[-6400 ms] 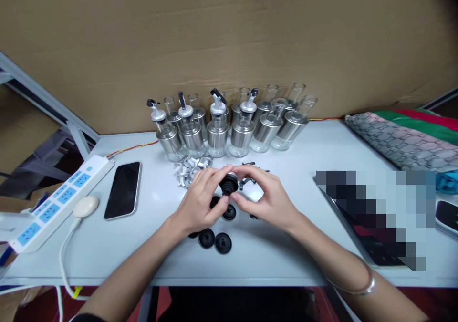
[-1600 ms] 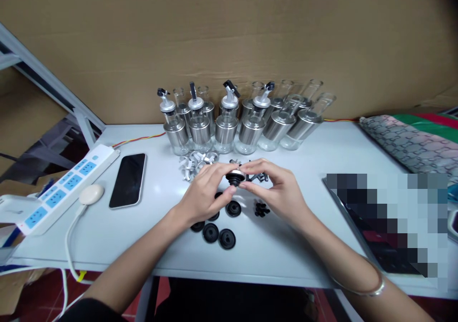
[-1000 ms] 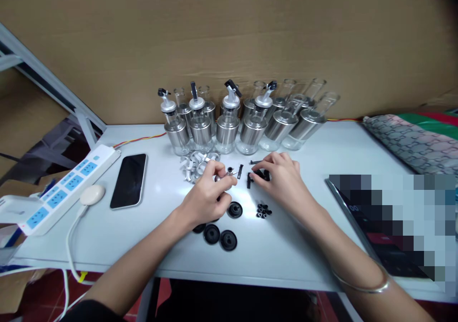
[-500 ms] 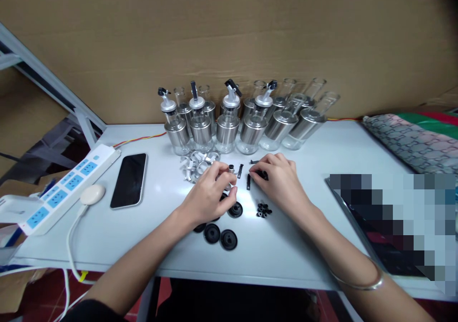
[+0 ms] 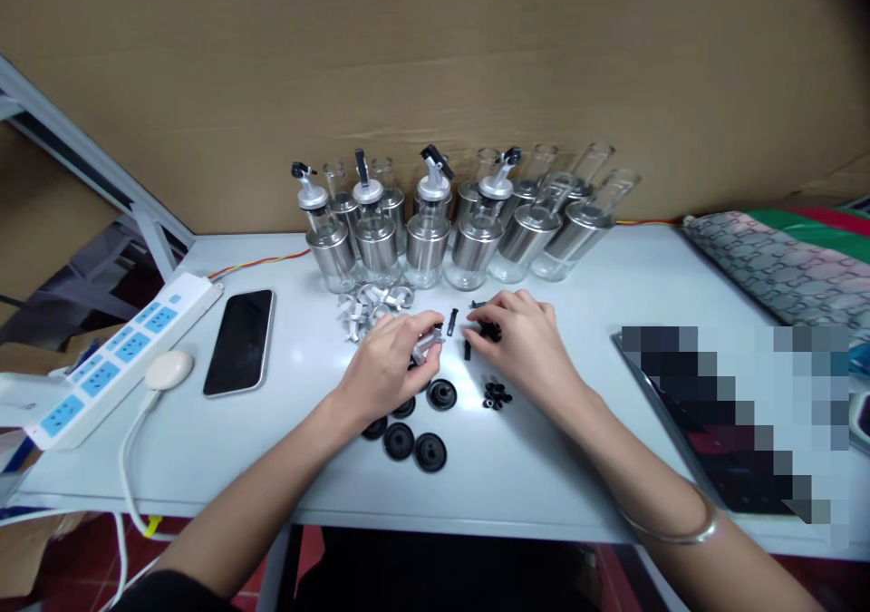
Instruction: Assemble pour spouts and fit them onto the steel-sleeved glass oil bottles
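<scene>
My left hand (image 5: 387, 365) is curled around a small silver-and-black pourer cap (image 5: 425, 347) just above the white table (image 5: 544, 467). My right hand (image 5: 523, 340) rests on the table with its fingertips pinched on small black lever parts (image 5: 484, 329). Between the hands lie two loose black levers (image 5: 452, 322). Several black rubber stoppers (image 5: 414, 440) sit in front of my left hand, and a heap of tiny black rings (image 5: 496, 396) lies under my right wrist. Silver spout pieces (image 5: 371, 308) are piled behind my left hand.
A row of glass-and-steel oil bottles (image 5: 462, 231), some with pourers fitted, stands against the cardboard wall. A black phone (image 5: 239, 340), a white power strip (image 5: 122, 358) and a white plug (image 5: 167, 369) lie left. A blurred dark device (image 5: 720, 412) and folded cloth (image 5: 775, 267) lie right.
The hands, which held the cap together, have parted. My left hand keeps the cap and has sunk toward the table; my right hand has reached to the black levers.
</scene>
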`<action>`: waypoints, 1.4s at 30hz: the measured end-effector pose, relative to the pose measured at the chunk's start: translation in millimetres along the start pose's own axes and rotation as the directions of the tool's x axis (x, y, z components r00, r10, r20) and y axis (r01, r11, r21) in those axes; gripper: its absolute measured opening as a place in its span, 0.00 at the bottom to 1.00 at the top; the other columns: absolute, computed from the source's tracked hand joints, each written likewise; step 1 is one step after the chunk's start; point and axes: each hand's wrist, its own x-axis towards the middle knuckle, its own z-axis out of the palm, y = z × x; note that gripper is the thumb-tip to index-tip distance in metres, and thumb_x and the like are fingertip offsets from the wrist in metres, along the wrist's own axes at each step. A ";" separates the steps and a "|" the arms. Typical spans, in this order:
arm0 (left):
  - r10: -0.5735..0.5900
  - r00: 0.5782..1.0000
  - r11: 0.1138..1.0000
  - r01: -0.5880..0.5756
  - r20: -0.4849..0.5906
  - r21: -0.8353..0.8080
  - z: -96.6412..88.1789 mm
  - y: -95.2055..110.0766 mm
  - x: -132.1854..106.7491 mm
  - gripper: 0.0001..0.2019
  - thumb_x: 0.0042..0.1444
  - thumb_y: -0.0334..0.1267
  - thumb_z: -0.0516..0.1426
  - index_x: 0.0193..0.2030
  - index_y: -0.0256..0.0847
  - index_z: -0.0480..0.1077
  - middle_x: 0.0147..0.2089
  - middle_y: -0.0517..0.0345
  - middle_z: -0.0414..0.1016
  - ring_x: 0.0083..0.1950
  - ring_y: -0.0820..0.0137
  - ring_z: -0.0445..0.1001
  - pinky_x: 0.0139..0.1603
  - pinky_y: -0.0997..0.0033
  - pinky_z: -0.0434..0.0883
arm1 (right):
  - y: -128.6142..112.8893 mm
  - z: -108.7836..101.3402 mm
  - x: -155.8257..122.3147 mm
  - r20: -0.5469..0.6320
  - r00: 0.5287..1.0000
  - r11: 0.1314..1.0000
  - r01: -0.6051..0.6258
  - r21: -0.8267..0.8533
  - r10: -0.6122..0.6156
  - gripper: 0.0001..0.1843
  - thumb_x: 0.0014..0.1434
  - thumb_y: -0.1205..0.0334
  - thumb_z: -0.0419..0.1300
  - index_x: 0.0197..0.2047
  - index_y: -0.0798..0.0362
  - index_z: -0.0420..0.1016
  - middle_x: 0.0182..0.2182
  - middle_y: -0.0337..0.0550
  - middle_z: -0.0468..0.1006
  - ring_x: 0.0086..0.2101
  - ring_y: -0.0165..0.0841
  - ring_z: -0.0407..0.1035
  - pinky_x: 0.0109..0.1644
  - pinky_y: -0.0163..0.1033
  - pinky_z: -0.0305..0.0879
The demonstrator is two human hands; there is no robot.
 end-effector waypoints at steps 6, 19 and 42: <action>0.002 1.000 1.000 -0.002 -0.004 0.017 -0.2 -0.9 0.7 0.08 0.62 0.32 0.51 0.47 0.38 0.63 0.36 0.56 0.76 0.33 0.70 0.73 0.37 0.71 0.68 | 0.0 0.7 -0.4 0.066 0.998 1.000 0.007 -0.007 -0.007 0.03 0.55 0.67 0.63 0.32 0.53 0.79 0.34 0.46 0.76 0.41 0.44 0.67 0.42 0.47 0.57; 0.021 1.000 0.993 -0.018 0.021 -0.119 0.4 0.9 0.8 0.12 0.64 0.37 0.52 0.52 0.39 0.61 0.36 0.58 0.75 0.35 0.72 0.74 0.39 0.71 0.71 | -18.2 -9.7 -7.5 -0.056 0.995 0.547 0.000 0.837 0.085 0.06 0.54 0.60 0.65 0.30 0.53 0.74 0.27 0.39 0.77 0.28 0.31 0.71 0.33 0.35 0.69; 0.117 0.993 0.987 -0.117 0.002 -0.107 -1.4 1.3 0.5 0.19 0.64 0.44 0.53 0.57 0.37 0.61 0.35 0.57 0.79 0.31 0.74 0.72 0.35 0.73 0.67 | -26.8 -24.6 -7.2 0.136 0.990 0.302 -0.143 0.942 0.045 0.12 0.49 0.54 0.69 0.29 0.54 0.77 0.20 0.39 0.76 0.22 0.30 0.72 0.27 0.35 0.71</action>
